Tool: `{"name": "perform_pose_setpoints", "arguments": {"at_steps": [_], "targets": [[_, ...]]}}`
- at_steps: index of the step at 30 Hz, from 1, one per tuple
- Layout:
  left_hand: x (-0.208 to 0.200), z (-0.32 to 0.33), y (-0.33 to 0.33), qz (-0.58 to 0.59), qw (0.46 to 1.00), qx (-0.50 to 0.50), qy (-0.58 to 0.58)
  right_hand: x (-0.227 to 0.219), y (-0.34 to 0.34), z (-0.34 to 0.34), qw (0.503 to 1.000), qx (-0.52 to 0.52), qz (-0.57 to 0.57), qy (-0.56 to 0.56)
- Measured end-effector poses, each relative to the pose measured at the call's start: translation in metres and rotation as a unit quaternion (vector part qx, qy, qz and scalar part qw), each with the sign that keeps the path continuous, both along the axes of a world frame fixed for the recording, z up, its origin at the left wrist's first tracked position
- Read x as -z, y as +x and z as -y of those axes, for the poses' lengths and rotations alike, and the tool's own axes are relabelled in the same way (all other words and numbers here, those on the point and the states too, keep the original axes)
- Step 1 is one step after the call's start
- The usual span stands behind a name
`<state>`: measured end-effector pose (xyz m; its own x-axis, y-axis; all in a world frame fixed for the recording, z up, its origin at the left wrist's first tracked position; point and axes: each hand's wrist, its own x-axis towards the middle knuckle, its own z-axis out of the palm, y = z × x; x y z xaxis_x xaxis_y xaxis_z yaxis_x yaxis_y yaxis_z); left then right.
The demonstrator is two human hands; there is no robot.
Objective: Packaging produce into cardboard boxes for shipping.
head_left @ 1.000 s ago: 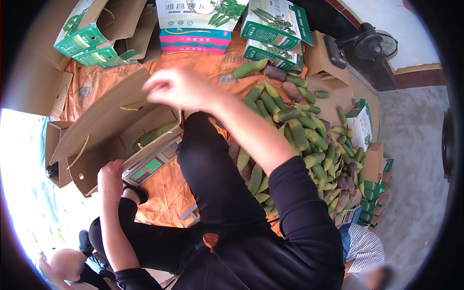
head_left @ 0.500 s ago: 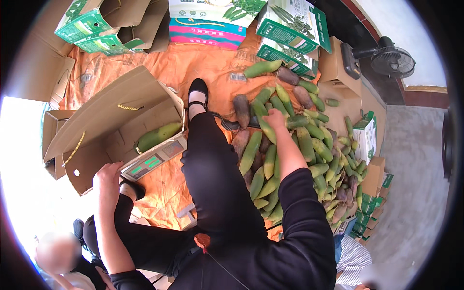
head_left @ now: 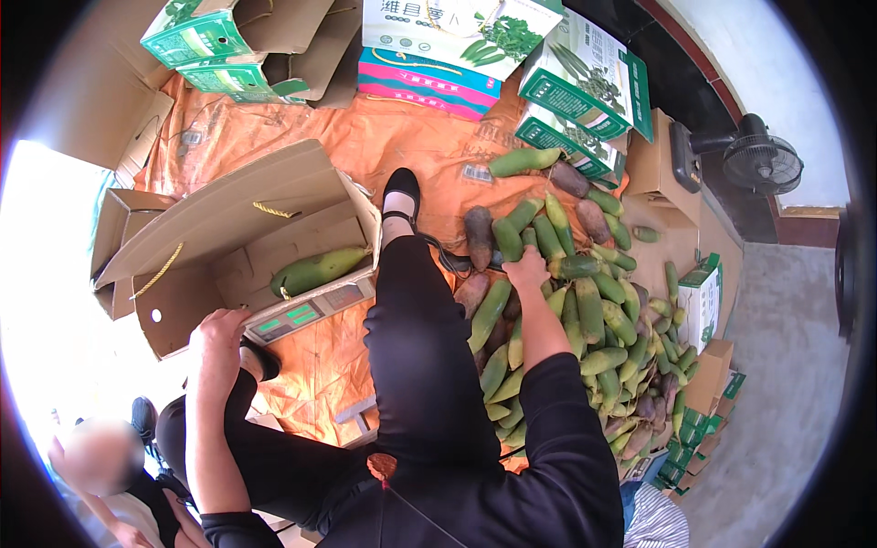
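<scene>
My right hand [head_left: 527,268] is closed round the near end of a green radish [head_left: 508,239] on a heap of green and purplish radishes [head_left: 603,315]. To the left, a cardboard box [head_left: 228,203] with yellow rope handles stands open on a weighing scale [head_left: 331,302] with lit green displays. One plump green radish [head_left: 320,271] lies inside the box, against its near wall. My left hand [head_left: 219,340] has its fingers bent over the near left edge of this box; their tips are partly hidden.
Printed cartons [head_left: 585,73] and a blue-pink box [head_left: 425,82] stand at the back on an orange sheet [head_left: 393,137]. A black fan [head_left: 763,164] is at the far right. My leg [head_left: 411,347] stands between box and heap. Another person [head_left: 128,525] is at lower left.
The whole view has shifted, with the scene sliding right and down. My right hand has drawn slightly nearer with the radish, whose far end now tilts up. My left hand stays at the box edge.
</scene>
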<state>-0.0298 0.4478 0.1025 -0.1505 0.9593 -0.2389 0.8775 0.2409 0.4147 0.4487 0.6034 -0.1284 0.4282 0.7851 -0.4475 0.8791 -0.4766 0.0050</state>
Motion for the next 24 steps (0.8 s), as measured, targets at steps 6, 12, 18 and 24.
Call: {"name": "perform_pose_setpoints", "arguments": {"at_steps": [6, 12, 18, 24], "targets": [[0.009, 0.0, 0.002, -0.026, 0.999, 0.018, 0.008, -0.011, 0.027, -0.028, 0.926, -0.02, -0.311, 0.213], [0.009, 0.007, -0.001, -0.059, 0.998, 0.037, 0.001, -0.228, -0.105, -0.032, 0.829, -0.133, -0.508, 0.189], [0.006, 0.005, 0.0, -0.045, 0.997, 0.065, 0.002, -0.336, -0.222, -0.007, 0.716, -0.458, -0.452, 0.271], [0.015, 0.008, -0.001, -0.057, 0.997, 0.04, 0.027, -0.304, -0.364, 0.02, 0.723, -0.593, -0.307, 0.176]]}}
